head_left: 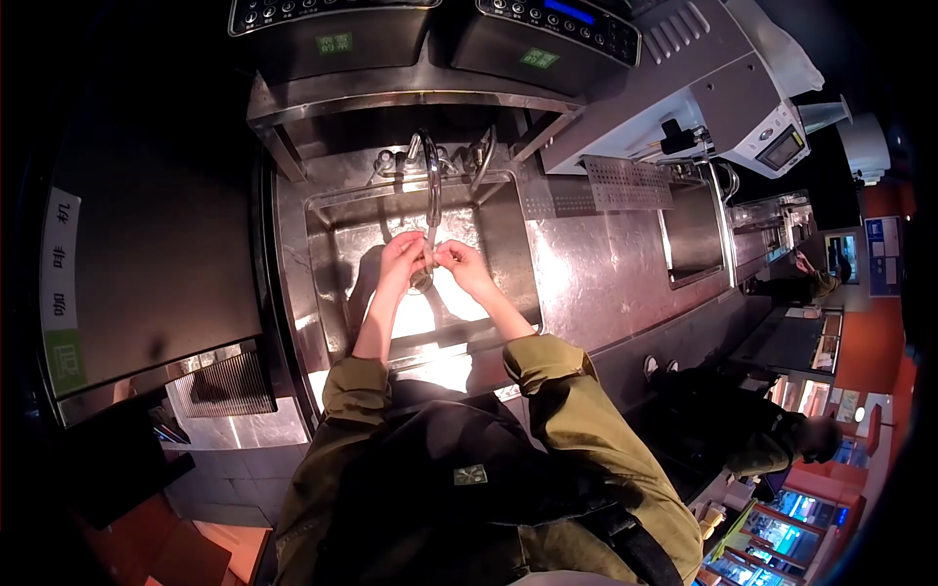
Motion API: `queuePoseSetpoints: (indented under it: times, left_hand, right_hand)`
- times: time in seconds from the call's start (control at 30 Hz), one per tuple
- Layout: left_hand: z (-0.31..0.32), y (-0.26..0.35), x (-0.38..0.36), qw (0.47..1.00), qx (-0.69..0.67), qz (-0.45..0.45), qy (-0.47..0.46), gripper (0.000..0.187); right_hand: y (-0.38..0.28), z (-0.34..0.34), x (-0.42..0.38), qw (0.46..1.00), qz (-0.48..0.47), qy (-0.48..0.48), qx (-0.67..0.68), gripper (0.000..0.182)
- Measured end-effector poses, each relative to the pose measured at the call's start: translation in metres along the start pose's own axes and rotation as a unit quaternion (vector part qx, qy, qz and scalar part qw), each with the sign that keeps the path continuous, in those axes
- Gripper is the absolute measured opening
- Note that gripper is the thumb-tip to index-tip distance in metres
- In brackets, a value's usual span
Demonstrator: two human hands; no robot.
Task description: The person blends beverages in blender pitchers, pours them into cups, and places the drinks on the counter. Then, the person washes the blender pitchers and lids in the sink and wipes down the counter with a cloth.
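Dark apron (pixel 459 479) hung nearest. Your left hand (pixel 401 256) and right hand (pixel 461 264) pinched faucet spout (pixel 431 210) tip, 12 o'clock over sink (pixel 327 234). Risk: wet fingers slipped, water sprayed onto counter (pixel 596 264).

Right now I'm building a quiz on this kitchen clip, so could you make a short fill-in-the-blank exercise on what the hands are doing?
1. Both hands meet under the curved metal tap, above a stainless steel ____.
2. The left hand and right hand hold a small object between them, right below the tap's ____.
3. The person's rolled-up sleeves are olive ____.
4. On the shelf above, the control panel has a lit display coloured ____.

Missing words: sink; spout; green; blue
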State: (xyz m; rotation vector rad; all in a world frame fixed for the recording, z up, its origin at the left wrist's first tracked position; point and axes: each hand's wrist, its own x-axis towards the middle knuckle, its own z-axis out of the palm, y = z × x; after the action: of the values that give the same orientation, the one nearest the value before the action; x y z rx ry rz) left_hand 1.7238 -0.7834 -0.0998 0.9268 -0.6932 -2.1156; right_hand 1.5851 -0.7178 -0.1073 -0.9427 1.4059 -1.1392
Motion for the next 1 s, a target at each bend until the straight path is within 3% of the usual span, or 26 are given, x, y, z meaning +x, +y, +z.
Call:
queuePoseSetpoints:
  times: [0.13,0.3,0.37,0.47,0.57,0.63,0.67,0.77,0.87,0.97,1.0]
  left_hand:
    - [-0.013,0.0,0.006,0.998,0.058,0.017,-0.021,0.016]
    - [-0.014,0.003,0.009,0.99,0.137,0.001,-0.016,0.016]
    - [-0.004,0.009,-0.009,0.965,0.238,0.036,-0.101,0.018]
    - [-0.002,0.005,-0.013,0.942,0.313,0.051,-0.106,0.012]
    - [-0.012,-0.001,-0.002,0.931,0.332,0.122,-0.091,0.011]
    - [-0.013,0.0,0.002,0.932,0.307,0.17,-0.091,0.011]
    - [0.0,0.016,-0.01,0.93,0.336,0.137,-0.058,0.011]
    - [0.011,0.03,-0.014,0.889,0.432,0.152,-0.019,0.014]
    - [0.003,0.031,0.0,0.885,0.431,0.159,-0.072,0.015]
    - [-0.006,0.028,0.013,0.932,0.315,0.092,-0.152,0.013]
    - [-0.014,0.032,0.017,0.931,0.315,0.01,-0.185,0.013]
  right_hand:
    - [-0.012,-0.003,-0.003,0.997,0.019,-0.061,0.053,0.006]
    - [-0.023,-0.006,-0.003,0.971,0.063,-0.051,0.225,0.006]
    - [-0.025,-0.005,-0.001,0.957,0.096,-0.012,0.272,0.005]
    - [-0.021,-0.005,0.002,0.973,0.095,-0.022,0.208,0.005]
    - [-0.018,-0.005,0.007,0.992,-0.033,0.048,-0.114,0.006]
    - [-0.027,-0.001,0.009,0.969,-0.097,0.071,-0.215,0.007]
    - [-0.031,0.001,0.01,0.952,-0.128,0.083,-0.265,0.007]
    - [-0.019,0.003,0.016,0.989,-0.021,0.064,-0.128,0.007]
    - [-0.015,0.003,0.021,0.999,0.002,0.049,0.013,0.007]
    - [-0.028,0.008,0.02,0.995,0.006,0.056,0.086,0.009]
    - [-0.036,0.01,0.019,0.996,0.004,0.051,0.071,0.009]
